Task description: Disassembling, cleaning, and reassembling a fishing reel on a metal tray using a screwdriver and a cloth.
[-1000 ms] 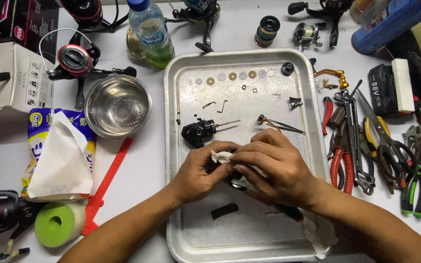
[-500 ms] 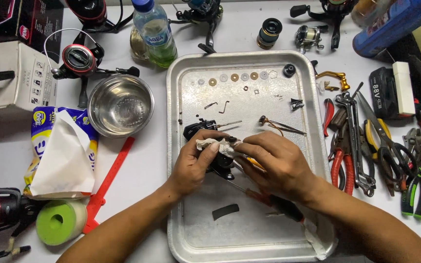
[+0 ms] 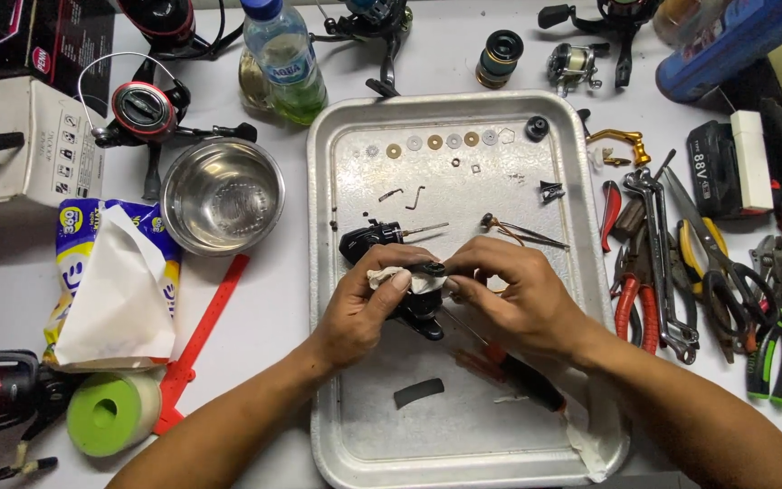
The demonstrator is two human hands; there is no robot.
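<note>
Now lower, both hands on reel part.

Tray: dull brushed metal; bowl: polished steel; reel part: glossy black plastic, wrapped in soft white tissue.

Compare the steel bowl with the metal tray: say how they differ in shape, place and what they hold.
The steel bowl is round and deep; the metal tray is rectangular and shallow. The bowl stands on the white table left of the tray, away from both hands; the left hand and right hand work over the tray, together holding a black reel part and a white tissue. The bowl looks empty; the tray holds washers and small parts. Both are shiny bare metal.
</note>
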